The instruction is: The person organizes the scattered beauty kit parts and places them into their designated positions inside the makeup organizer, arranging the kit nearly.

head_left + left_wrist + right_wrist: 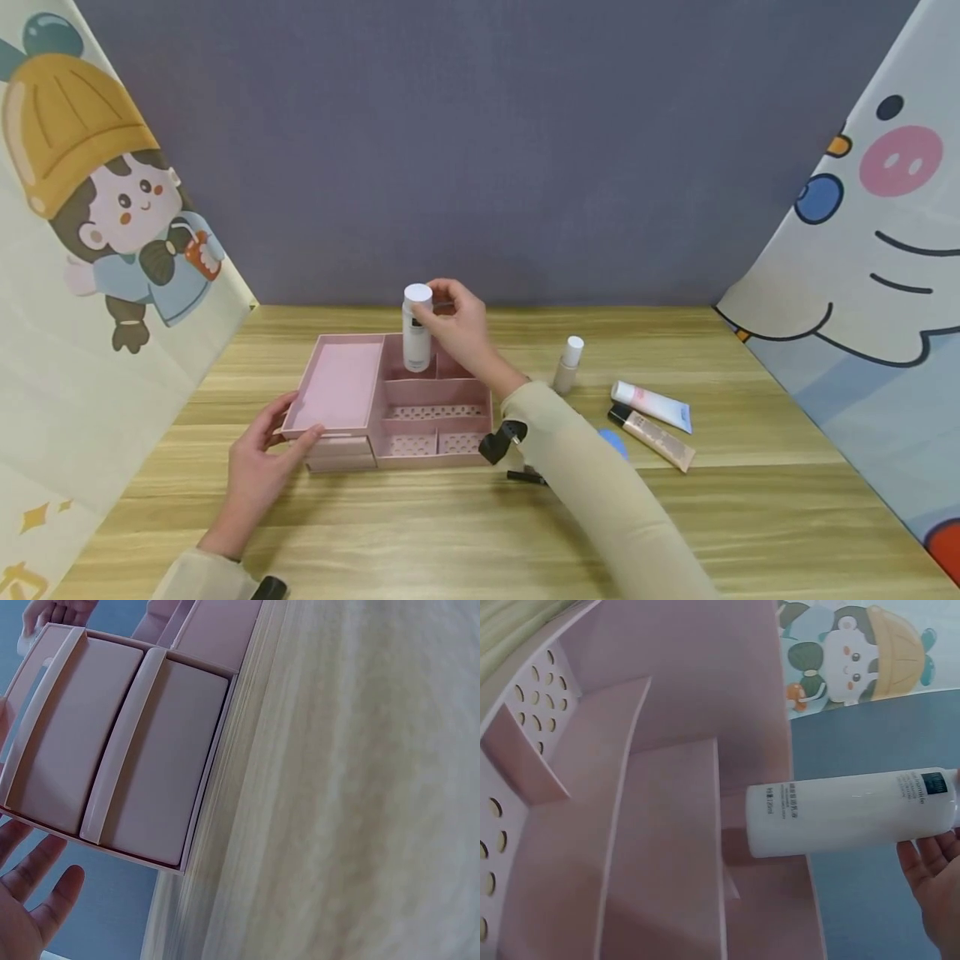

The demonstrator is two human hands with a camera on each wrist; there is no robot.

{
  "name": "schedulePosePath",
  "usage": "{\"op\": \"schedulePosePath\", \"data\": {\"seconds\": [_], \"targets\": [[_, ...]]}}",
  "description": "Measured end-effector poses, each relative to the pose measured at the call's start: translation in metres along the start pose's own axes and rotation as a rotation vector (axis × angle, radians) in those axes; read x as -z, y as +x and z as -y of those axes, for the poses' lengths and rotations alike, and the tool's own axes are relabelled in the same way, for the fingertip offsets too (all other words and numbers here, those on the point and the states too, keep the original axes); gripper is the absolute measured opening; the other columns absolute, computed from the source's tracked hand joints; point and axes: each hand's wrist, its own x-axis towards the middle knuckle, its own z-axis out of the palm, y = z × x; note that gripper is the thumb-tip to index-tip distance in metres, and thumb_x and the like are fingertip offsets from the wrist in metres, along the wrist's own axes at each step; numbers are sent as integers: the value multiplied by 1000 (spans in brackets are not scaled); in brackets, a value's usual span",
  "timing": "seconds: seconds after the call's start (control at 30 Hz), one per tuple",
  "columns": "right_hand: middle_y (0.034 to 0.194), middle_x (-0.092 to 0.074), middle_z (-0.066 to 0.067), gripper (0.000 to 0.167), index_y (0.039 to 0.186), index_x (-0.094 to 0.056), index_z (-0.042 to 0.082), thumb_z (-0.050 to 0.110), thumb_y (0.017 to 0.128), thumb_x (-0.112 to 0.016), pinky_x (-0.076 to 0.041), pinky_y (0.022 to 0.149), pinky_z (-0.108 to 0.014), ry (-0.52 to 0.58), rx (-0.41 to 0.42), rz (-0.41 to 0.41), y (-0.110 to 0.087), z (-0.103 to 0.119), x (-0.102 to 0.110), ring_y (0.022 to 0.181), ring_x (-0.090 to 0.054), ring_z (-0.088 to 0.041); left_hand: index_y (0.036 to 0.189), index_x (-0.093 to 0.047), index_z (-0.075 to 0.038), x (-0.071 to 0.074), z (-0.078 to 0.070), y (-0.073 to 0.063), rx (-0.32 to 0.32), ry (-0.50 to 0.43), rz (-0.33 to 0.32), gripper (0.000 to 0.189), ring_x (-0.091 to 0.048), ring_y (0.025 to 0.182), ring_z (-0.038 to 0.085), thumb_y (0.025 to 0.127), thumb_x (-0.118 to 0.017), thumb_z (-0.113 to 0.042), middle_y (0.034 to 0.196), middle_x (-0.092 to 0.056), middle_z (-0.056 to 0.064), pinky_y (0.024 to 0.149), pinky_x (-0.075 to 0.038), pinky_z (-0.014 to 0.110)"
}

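A white lotion bottle (417, 342) with a white cap stands upright over the back left compartment of a pink desktop organizer (437, 392). My right hand (461, 325) grips it near the cap. In the right wrist view the bottle (847, 813) has its base at the compartment's mouth; whether it touches the floor inside cannot be told. My left hand (262, 458) holds the organizer's left side, thumb on the front corner of the flat top and fingers at the side. Two drawers (154, 757) fill the front below that top in the left wrist view.
Right of the organizer stands a small bottle with a white cap (567, 365). Beyond it lie a white tube (652, 406), a beige tube with a black cap (652, 437) and a blue round item (613, 442) partly behind my sleeve. A black item (527, 477) lies near the organizer's front right.
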Motion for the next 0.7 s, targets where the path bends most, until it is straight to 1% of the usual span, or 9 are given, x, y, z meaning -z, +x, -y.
{"op": "schedulePosePath", "data": {"seconds": [0.1, 0.23, 0.3, 0.37, 0.53, 0.6, 0.7], "targets": [[102, -67, -17, 28, 110, -63, -6, 7, 88, -74, -56, 80, -28, 10, 9, -10, 0, -5, -8, 94, -64, -24, 131, -61, 0, 0, 0, 0, 1, 1, -1, 57, -60, 88, -8, 78, -82, 4, 107, -63, -19, 75, -48, 7], [103, -66, -19, 29, 111, -63, -7, 5, 87, -75, -57, 81, -29, 20, 2, -15, -2, -10, -17, 94, -63, -27, 132, -61, -1, 1, 1, 0, 5, 19, 5, 58, -60, 88, -8, 78, -81, 3, 112, -65, -5, 75, -48, 7], [103, -66, -19, 30, 111, -63, -8, 4, 86, -75, -57, 81, -30, 18, 2, -11, -3, -13, -21, 95, -63, -27, 133, -61, -1, 1, 2, 1, 7, 23, 9, 58, -60, 89, -9, 79, -81, 3, 114, -65, -2, 75, -48, 7], [104, -65, -19, 30, 111, -63, -8, 4, 86, -75, -57, 81, -30, 12, 3, -4, -5, -16, -24, 96, -63, -28, 133, -60, -1, 1, 2, 1, 9, 22, 11, 58, -60, 89, -9, 79, -81, 3, 113, -65, -4, 75, -48, 7], [103, -65, -17, 30, 110, -63, -6, 6, 86, -76, -58, 80, -30, -34, 2, 19, -11, -20, -30, 94, -63, -25, 132, -61, -1, 0, 2, 1, 7, 9, 10, 58, -60, 87, -8, 78, -82, 3, 107, -62, -19, 74, -48, 7], [103, -65, -17, 30, 111, -63, -6, 7, 87, -76, -58, 79, -32, -55, 1, 32, -13, -21, -31, 93, -64, -24, 132, -61, 0, 0, 2, 2, 6, 4, 10, 58, -60, 86, -7, 78, -81, 4, 105, -62, -22, 74, -48, 8], [101, -66, -16, 30, 110, -63, -6, 7, 86, -76, -59, 78, -32, -69, 3, 46, -16, -24, -33, 91, -64, -22, 132, -61, 0, 0, 2, 2, 7, 2, 11, 58, -60, 87, -7, 78, -81, 4, 105, -61, -23, 74, -48, 8]]}}
